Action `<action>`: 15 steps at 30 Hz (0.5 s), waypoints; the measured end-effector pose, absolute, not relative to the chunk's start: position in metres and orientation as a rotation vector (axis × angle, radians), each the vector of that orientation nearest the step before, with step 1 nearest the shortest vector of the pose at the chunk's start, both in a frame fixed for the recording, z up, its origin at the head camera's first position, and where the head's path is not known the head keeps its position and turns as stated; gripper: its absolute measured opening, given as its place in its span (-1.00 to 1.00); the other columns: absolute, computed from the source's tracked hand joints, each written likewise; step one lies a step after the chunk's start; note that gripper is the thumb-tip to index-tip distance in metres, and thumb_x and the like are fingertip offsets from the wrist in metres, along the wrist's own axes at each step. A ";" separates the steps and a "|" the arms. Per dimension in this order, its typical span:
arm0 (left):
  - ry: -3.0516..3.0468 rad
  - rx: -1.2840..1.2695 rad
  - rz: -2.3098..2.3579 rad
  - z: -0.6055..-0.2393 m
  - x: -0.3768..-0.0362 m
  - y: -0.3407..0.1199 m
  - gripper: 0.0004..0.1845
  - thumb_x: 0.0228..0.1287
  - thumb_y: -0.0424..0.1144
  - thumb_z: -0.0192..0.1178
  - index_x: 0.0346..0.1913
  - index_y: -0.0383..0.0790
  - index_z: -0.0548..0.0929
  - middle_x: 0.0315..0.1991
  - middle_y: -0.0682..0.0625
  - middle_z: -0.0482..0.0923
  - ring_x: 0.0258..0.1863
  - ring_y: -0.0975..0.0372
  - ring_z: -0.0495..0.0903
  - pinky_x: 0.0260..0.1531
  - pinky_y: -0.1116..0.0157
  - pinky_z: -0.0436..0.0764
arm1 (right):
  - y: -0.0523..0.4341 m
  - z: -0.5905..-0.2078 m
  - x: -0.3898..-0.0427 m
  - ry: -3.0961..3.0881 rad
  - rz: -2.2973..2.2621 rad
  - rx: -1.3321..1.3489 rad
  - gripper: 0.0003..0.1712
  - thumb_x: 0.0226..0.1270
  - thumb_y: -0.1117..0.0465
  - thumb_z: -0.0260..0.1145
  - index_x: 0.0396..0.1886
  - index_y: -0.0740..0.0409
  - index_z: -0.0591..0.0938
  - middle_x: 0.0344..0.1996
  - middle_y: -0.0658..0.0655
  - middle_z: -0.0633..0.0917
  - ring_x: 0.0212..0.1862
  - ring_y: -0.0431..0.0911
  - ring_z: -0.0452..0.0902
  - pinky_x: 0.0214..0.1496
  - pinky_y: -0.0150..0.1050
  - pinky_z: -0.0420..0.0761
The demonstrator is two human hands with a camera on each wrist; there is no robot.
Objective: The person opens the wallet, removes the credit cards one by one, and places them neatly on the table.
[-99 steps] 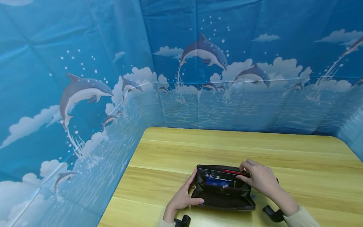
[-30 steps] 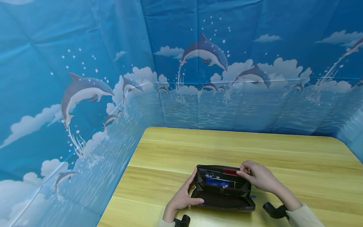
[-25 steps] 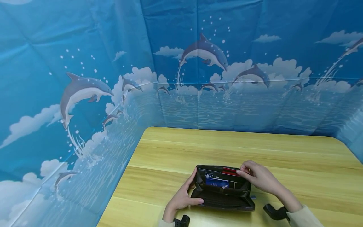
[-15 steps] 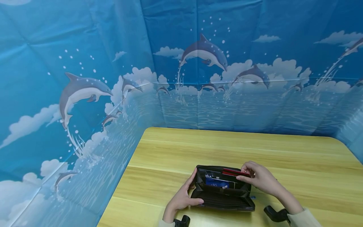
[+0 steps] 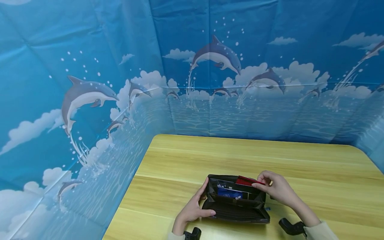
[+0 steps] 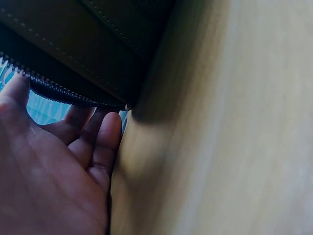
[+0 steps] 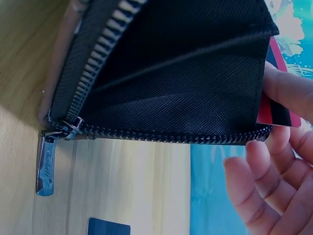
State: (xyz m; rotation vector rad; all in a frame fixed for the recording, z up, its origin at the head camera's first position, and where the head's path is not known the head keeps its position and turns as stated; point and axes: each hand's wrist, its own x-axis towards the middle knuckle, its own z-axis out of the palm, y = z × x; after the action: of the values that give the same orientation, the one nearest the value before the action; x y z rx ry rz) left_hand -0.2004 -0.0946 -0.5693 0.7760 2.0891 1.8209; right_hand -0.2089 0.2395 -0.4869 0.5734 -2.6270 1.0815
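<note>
A dark brown zip-around wallet (image 5: 237, 214) stands spread wide on the table, its inside facing up. My left hand (image 5: 192, 206) holds its left end, thumb over the near half and fingers at the far corner; in the left wrist view that hand (image 6: 54, 161) touches the zipper edge. My right hand (image 5: 277, 189) pinches a red card (image 5: 246, 181) between thumb and fingers, partly out of the far pocket. In the right wrist view the red card (image 7: 279, 51) shows a black stripe. A blue card (image 5: 229, 193) and a dark VIP card (image 5: 221, 184) sit in slots.
Wood-patterned table (image 5: 168, 160) surrounds the wallet. A metal zipper pull (image 7: 46, 164) hangs from the wallet's right end. A dark flat rectangle (image 7: 108, 227) shows at the right wrist view's bottom edge, its kind unclear. Behind the table hangs a blue dolphin-printed sheet (image 5: 192, 116).
The red card has come up and tilted, with more of its face showing above the pocket. My right hand has shifted slightly with it. My left hand and the wallet look unmoved.
</note>
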 end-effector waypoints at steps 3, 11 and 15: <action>2.088 0.770 1.816 -0.569 -0.200 -0.095 0.13 0.05 -0.14 0.44 0.52 0.22 -0.16 0.44 -0.06 0.01 0.14 0.14 0.37 0.19 0.18 0.24 | 0.240 -0.486 -0.209 -2.652 1.068 0.505 -0.72 0.11 0.06 0.46 -0.52 -0.06 0.48 -0.63 -0.15 0.42 -0.54 -0.26 0.32 -0.53 -0.33 0.28; 2.078 0.749 1.797 -0.564 -0.198 -0.094 0.13 0.05 -0.15 0.44 0.51 0.24 -0.16 0.44 -0.06 0.00 0.16 0.11 0.35 0.22 0.10 0.19 | 0.240 -0.482 -0.207 -2.707 1.076 0.377 -0.65 0.10 -0.02 0.46 -0.55 0.00 0.47 -0.69 -0.10 0.37 -0.60 -0.23 0.25 -0.56 -0.31 0.23; 2.037 0.756 1.815 -0.550 -0.194 -0.094 0.13 0.06 -0.16 0.44 0.52 0.10 -0.17 0.44 -0.13 -0.01 0.17 0.04 0.34 0.22 0.07 0.19 | 0.241 -0.482 -0.206 -2.707 1.068 0.332 -0.63 0.09 -0.06 0.46 -0.57 0.00 0.47 -0.74 -0.10 0.31 -0.64 -0.23 0.18 -0.59 -0.31 0.17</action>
State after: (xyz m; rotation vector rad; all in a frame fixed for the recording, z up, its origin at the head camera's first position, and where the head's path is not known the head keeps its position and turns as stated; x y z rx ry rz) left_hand -0.1941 -0.0944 -0.5500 0.7556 2.0368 1.8154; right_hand -0.2063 0.2410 -0.4817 0.3317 -2.7073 1.0679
